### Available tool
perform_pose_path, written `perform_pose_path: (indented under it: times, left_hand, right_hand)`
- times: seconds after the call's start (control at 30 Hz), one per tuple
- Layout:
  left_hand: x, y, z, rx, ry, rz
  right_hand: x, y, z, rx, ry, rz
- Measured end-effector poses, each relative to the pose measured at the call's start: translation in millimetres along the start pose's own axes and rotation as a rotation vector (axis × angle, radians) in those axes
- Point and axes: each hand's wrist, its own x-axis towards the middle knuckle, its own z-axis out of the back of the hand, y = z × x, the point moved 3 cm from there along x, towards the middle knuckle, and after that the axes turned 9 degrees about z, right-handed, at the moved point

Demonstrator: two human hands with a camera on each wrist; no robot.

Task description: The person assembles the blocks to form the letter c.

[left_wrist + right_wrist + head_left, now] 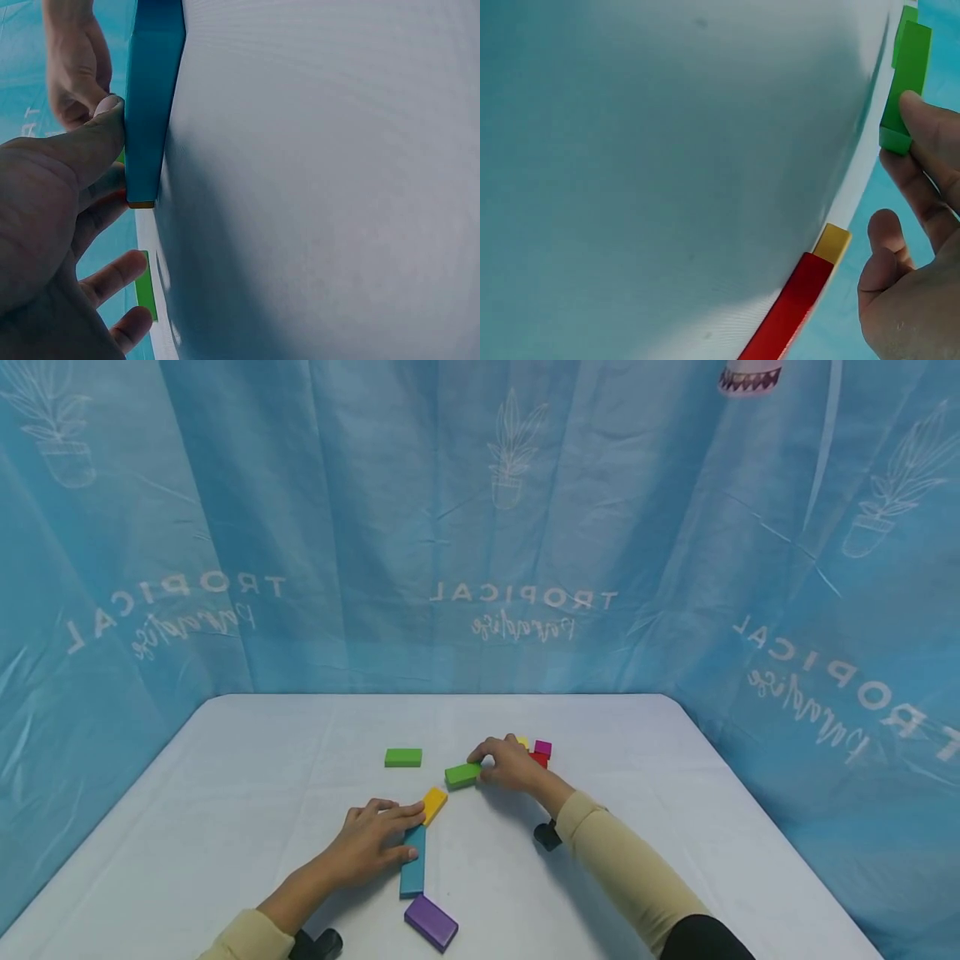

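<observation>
My right hand (510, 766) pinches one end of a green block (462, 776) between thumb and fingers. In the right wrist view the thumb lies on the near end of this green block (907, 82), with fingers below it. My left hand (371, 843) rests beside a long blue block (412, 864), its thumb touching the block's left side. A fingertip of that hand reaches a yellow block (435, 804), angled off the blue block's far end. The left wrist view shows the thumb against the blue block (154, 97), other fingers extended. A purple block (431, 922) lies slanted at the blue block's near end.
Another green block (403, 757) lies farther back on the white table (262, 793). Past the right hand sit a red block (539, 759), a magenta block (543, 748) and a yellow block (522, 742). A blue printed curtain (390, 527) surrounds the table.
</observation>
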Motion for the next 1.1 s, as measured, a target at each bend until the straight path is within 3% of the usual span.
perform_pose_path:
  times: [0.17, 0.57, 1.1]
  left_hand:
    - [-0.9, -0.7, 1.5, -0.009, 0.003, -0.006]
    - [-1.1, 0.1, 1.3, 0.008, -0.012, -0.009]
    - [-0.4, -1.2, 0.5, 0.003, -0.002, 0.018]
  right_hand:
    - [-4.3, -0.8, -2.7, -0.003, 0.011, 0.023]
    - [-6.3, 0.0, -8.1, 0.021, 0.030, -0.030]
    - [-8.2, 1.8, -8.7, 0.024, 0.043, -0.026]
